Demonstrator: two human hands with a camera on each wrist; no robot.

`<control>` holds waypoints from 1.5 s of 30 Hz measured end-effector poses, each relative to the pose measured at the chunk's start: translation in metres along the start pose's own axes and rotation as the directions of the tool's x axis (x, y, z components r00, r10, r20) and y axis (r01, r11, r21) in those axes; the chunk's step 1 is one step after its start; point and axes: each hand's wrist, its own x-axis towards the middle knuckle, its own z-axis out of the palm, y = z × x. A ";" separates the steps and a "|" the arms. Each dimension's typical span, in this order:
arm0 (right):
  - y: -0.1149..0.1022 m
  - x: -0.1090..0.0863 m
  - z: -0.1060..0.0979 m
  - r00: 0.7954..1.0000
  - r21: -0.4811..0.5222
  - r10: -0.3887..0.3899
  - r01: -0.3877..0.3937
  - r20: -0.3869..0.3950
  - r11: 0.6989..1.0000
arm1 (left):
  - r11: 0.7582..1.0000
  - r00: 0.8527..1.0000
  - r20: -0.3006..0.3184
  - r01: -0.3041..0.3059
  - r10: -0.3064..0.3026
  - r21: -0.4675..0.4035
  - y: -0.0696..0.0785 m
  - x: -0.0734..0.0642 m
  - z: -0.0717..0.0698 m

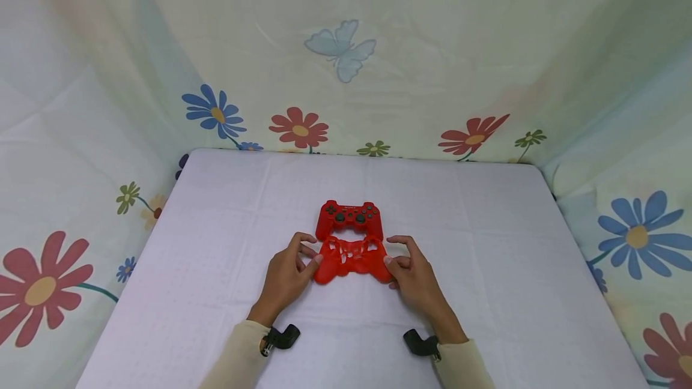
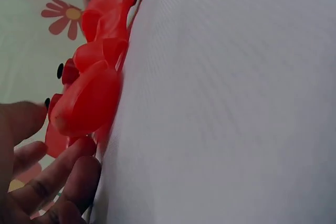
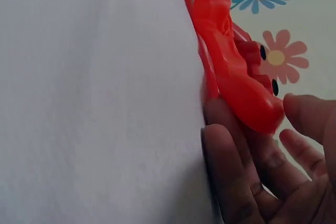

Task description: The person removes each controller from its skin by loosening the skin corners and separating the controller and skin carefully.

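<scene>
A red game controller (image 1: 351, 210) with dark sticks and buttons lies face up near the middle of the table. Directly in front of it, touching or slightly overlapping its grips, is a red silicone controller cover (image 1: 359, 265) with cut-out holes. My left hand (image 1: 288, 274) pinches the cover's left grip, thumb on top and fingers at its side and beneath. On the opposite end, my right hand (image 1: 420, 284) holds the right grip between thumb and fingers. Both wrist views show the soft cover (image 2: 94, 98) close to the cloth, with part of the controller hidden behind it.
A white cloth covers the table (image 1: 486, 269). Floral curtains (image 1: 421, 77) hang behind it and along both sides. Dark wrist-worn cameras sit on both cuffs.
</scene>
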 end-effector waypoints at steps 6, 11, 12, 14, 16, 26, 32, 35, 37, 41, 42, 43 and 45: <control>0.003 -0.003 -0.006 0.983 -0.126 -0.184 0.185 0.024 0.975 | 0.996 0.995 0.080 -0.063 0.058 0.064 0.006 -0.005 -0.001; 0.007 -0.001 -0.005 0.973 -0.105 -0.229 0.231 0.037 0.967 | 0.993 0.990 0.087 -0.113 0.114 -0.023 0.004 -0.007 0.002; 0.007 -0.001 -0.005 0.975 -0.097 -0.218 0.220 0.033 0.971 | 0.992 0.990 0.079 -0.115 0.118 -0.044 0.004 -0.007 0.002; 0.007 0.000 -0.005 0.983 -0.061 -0.184 0.185 0.027 0.981 | 0.991 0.992 0.054 -0.114 0.118 -0.071 0.003 -0.008 0.001; 0.006 0.001 -0.005 0.988 -0.010 -0.151 0.152 0.021 0.988 | 0.991 0.993 0.019 -0.112 0.114 -0.079 0.002 -0.008 -0.001; -0.004 0.008 0.004 0.978 0.216 -0.190 0.169 0.081 0.962 | 0.993 0.995 -0.036 -0.091 0.088 -0.080 -0.001 -0.010 -0.020; -0.018 0.016 0.019 0.958 0.209 -0.274 0.253 0.080 0.945 | 0.995 0.992 -0.096 -0.086 0.082 -0.041 -0.007 -0.008 -0.044; -0.033 0.020 0.031 0.952 0.183 -0.293 0.274 0.084 0.944 | 0.997 0.990 -0.121 -0.080 0.077 -0.017 -0.011 -0.007 -0.060; -0.043 0.023 0.040 0.950 0.173 -0.300 0.282 0.089 0.944 | 0.998 0.988 -0.137 -0.070 0.069 -0.003 -0.016 -0.005 -0.071; -0.064 0.030 0.063 0.946 0.143 -0.310 0.296 0.093 0.945 | 0.999 0.986 -0.159 -0.044 0.046 0.019 -0.026 0.001 -0.096; -0.069 0.031 0.070 0.946 0.133 -0.311 0.298 0.091 0.945 | 0.999 0.986 -0.162 -0.037 0.040 0.024 -0.029 0.003 -0.103; -0.074 0.033 0.076 0.946 0.121 -0.311 0.300 0.087 0.946 | 0.999 0.986 -0.164 -0.032 0.036 0.030 -0.032 0.005 -0.109; -0.083 0.037 0.089 0.951 0.102 -0.300 0.292 0.077 0.951 | 0.999 0.985 -0.172 -0.021 0.028 0.048 -0.037 0.009 -0.122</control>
